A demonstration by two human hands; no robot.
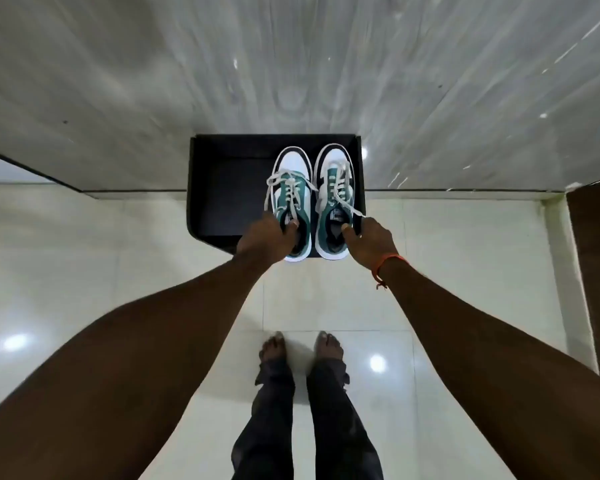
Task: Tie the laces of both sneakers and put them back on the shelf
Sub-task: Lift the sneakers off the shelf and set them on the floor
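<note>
Two green, white and black sneakers stand side by side, toes away from me, on the right half of a black shelf. My left hand grips the heel opening of the left sneaker, thumb inside. My right hand grips the heel opening of the right sneaker the same way. White laces lie across both shoes in loops, with loose ends trailing toward my hands. I cannot tell whether the knots are tight.
The shelf stands against a grey marbled wall, on a glossy pale tiled floor. My bare feet stand below the shelf. A dark wooden panel is at the right edge.
</note>
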